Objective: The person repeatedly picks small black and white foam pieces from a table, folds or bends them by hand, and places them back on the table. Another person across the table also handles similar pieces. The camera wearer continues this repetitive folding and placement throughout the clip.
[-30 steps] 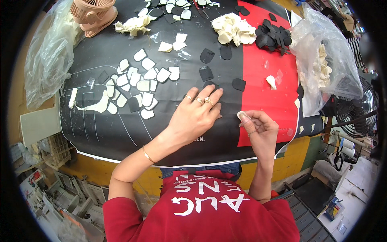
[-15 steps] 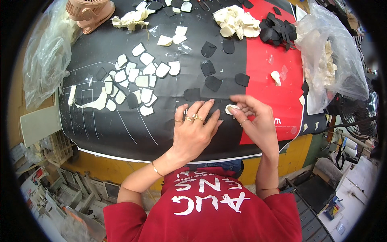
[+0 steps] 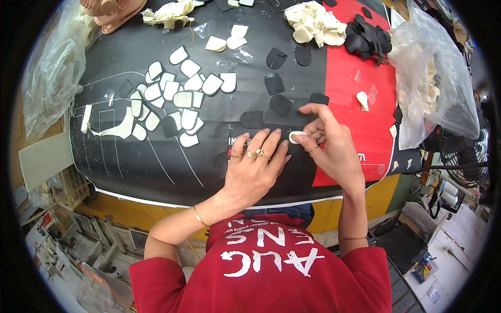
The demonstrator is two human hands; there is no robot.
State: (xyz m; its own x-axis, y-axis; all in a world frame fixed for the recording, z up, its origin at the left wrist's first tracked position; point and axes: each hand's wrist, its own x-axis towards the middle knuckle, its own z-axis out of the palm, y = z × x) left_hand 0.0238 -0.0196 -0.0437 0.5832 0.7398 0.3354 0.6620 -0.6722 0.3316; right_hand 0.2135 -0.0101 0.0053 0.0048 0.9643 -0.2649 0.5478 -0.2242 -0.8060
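My right hand pinches a small cream fabric piece between thumb and fingers, just above the mat, its index finger raised. Beside it, my left hand lies palm down on the black part of the mat, fingers apart, with rings on it. Whatever lies beneath its palm is hidden. Several black round-ended pads lie beyond my hands: one pad sits just past my left fingertips, another pad farther off, and a third pad is partly covered by my right index finger.
White-faced pads with dark edges are scattered at left. A cream fabric pile and a black piece pile lie at the far side. Plastic bags flank the black-and-red mat. A peach-coloured fan stands far left.
My right index finger has lifted and straightened away from the cream piece, which stays pinched and has shifted slightly left. My left hand stays nearly in place. The view has shifted a little.
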